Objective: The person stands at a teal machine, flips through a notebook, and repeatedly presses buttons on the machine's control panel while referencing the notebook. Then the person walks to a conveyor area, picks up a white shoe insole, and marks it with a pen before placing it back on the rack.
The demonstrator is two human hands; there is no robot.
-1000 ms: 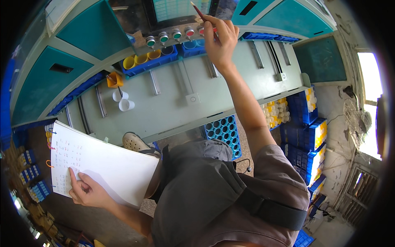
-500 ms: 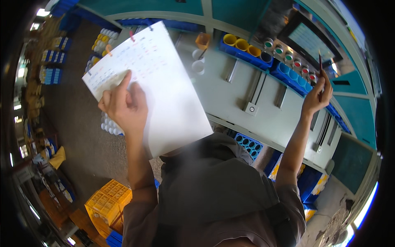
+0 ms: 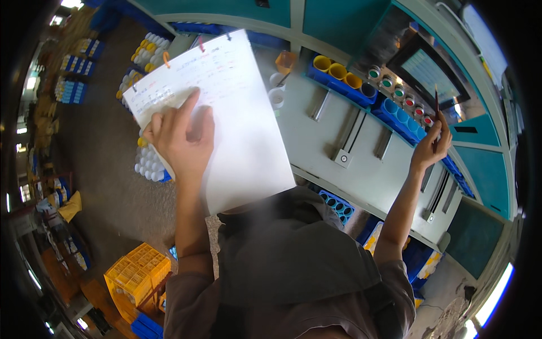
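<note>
My left hand (image 3: 183, 135) lies over a large white board or sheet (image 3: 248, 152) with handwritten lines. Its index finger is stretched along the writing, the thumb stands apart and the other fingers are bent. Coloured clips, among them an orange one (image 3: 166, 60) and a red one (image 3: 201, 44), sit along the sheet's top edge. The lower edge is close to my body. Far to the right, my right hand (image 3: 432, 144) grips a thin dark-red stick like a pen (image 3: 436, 104), pale tip upward. Behind that hand is a control panel with a row of green and red buttons (image 3: 399, 92).
A grey machine bench (image 3: 316, 141) spans the front, with metal rails and blue bins of yellow and blue cups (image 3: 337, 71). A screen (image 3: 426, 70) is set above the buttons. Yellow crates (image 3: 138, 271) stand lower left; trays of white and yellow pieces (image 3: 149, 164) are left of the sheet.
The sheet and my left hand have shifted right together, the sheet's top moving most. My right hand has dropped slightly left, still gripping the stick. The whole view has turned a little.
</note>
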